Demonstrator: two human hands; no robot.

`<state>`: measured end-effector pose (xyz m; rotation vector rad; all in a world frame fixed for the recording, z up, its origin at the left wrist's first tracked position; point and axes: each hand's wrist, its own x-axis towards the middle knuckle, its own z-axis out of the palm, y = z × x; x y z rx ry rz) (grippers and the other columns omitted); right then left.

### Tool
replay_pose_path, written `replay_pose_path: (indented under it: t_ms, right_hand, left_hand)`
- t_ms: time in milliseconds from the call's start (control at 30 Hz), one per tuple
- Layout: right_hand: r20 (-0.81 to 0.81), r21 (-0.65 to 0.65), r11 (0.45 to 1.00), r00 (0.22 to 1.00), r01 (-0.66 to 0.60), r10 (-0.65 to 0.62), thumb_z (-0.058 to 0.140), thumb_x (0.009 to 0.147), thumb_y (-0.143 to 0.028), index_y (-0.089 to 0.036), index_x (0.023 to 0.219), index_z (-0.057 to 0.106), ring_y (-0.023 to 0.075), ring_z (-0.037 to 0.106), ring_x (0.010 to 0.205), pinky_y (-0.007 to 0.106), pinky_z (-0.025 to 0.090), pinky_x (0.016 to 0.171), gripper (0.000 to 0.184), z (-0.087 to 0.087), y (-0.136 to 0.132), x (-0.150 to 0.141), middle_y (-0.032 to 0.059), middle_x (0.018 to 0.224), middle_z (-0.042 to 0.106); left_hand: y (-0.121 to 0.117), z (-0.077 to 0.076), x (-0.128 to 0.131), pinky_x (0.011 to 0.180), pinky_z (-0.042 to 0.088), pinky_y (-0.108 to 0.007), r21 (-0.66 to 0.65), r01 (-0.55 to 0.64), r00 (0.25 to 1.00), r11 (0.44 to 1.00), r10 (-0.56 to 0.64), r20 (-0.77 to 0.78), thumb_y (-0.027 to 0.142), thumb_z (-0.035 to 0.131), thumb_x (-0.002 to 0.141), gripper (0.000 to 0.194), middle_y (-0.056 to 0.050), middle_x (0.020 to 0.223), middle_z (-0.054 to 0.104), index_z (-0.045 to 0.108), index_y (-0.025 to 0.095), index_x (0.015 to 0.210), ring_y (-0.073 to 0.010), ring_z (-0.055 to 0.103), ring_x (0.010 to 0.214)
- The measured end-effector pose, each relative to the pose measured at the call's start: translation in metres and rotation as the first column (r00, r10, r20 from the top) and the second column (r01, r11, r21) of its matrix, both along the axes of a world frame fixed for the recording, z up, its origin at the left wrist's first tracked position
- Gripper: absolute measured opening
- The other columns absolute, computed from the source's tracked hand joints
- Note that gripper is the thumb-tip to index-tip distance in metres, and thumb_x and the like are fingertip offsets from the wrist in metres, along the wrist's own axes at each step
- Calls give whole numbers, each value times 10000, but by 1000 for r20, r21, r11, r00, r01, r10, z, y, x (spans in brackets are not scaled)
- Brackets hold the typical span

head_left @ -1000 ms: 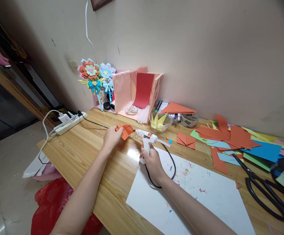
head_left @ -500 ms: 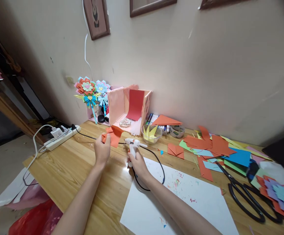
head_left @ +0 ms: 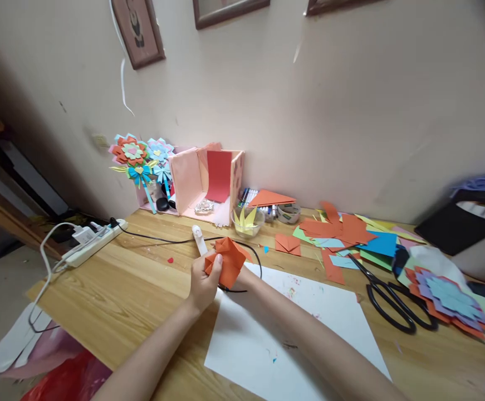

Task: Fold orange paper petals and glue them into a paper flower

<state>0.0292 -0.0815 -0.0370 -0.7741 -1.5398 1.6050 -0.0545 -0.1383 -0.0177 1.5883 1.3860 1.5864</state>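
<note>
My left hand (head_left: 202,281) is closed on a folded orange paper piece (head_left: 228,263) and holds it up above the wooden table (head_left: 121,284). My right hand (head_left: 245,277) reaches in behind the same paper; its fingers are hidden, so I cannot say whether they grip it. The white glue gun (head_left: 199,240) lies on the table just beyond my hands, with nothing holding it. Its black cord (head_left: 158,239) runs left to the power strip (head_left: 92,245). A white sheet (head_left: 292,334) lies under my right forearm.
Paper flowers (head_left: 140,156) and a pink open box (head_left: 200,178) stand against the wall. A clear bowl with yellow pieces (head_left: 247,220), tape rolls (head_left: 288,213), loose coloured paper (head_left: 351,234), black scissors (head_left: 392,301) and a layered paper flower (head_left: 446,298) lie to the right.
My right hand has let go of the glue gun, which now lies on the table. My left hand has brought the orange paper nearer, and the right hand has come up behind it. The view has shifted right.
</note>
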Motion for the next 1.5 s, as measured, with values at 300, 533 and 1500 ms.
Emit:
replay_pose_path:
  t_ms: [300,533,1500]
  right_hand:
    - [-151,-291,950,986,-110,68,436,810,-600,-144,863,657,139,567,671,253,411,632,509,-15,-9,112,70,789,644]
    - [-114,-305,948,992,-88,56,437,808,-600,-160,860,646,129,549,684,233,403,645,490,-15,-18,113,39,758,625]
    - [104,-74,997,995,0,8,561,772,-486,-156,753,544,110,456,609,233,340,561,331,-26,-27,111,4,689,530]
  left_hand:
    - [7,-14,23,511,302,-216,-378,261,964,888,-261,50,462,425,835,372,34,569,409,496,148,649,-94,358,531]
    - [9,-21,29,555,317,-233,-466,259,925,846,-356,-133,472,363,860,412,12,608,468,511,148,653,-123,401,585]
    - [13,-23,31,453,262,-213,-490,332,922,806,-387,-13,535,360,834,454,31,541,363,397,165,574,-90,309,513]
